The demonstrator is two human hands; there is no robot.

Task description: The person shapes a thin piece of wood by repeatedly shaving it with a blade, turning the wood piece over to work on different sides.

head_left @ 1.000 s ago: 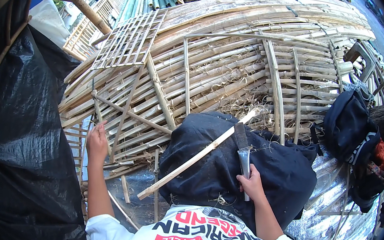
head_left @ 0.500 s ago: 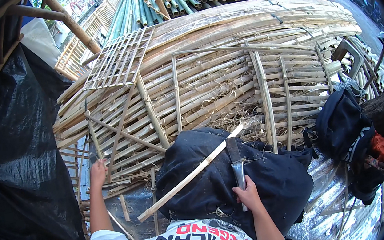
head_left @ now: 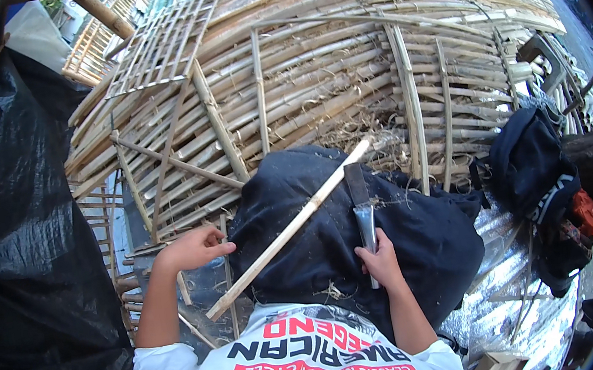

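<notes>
My right hand (head_left: 379,257) is closed round the silver-coloured handle of a broad, dark-bladed knife (head_left: 360,194), its blade pointing away from me over the black cloth (head_left: 423,265) on my lap. To the left of the knife, a pale bamboo strip (head_left: 293,228) lies slantwise across the cloth, its far end close to the blade. My left hand (head_left: 196,249) hovers just left of the cloth, thumb stretched out and fingers loosely bent, with nothing seen in it. It is apart from the strip.
Ahead is a big stack of split bamboo slats (head_left: 316,99) with shavings (head_left: 371,132) on it. A bamboo lattice panel (head_left: 166,39) rests at its left. Black sheeting (head_left: 22,216) hangs on my left. A dark bag (head_left: 535,158) is at the right, beside a log (head_left: 590,159).
My left hand has come back from the far left, beside the upright bamboo pieces, toward the cloth. The head view has tilted down. My right hand keeps its hold on the knife.
</notes>
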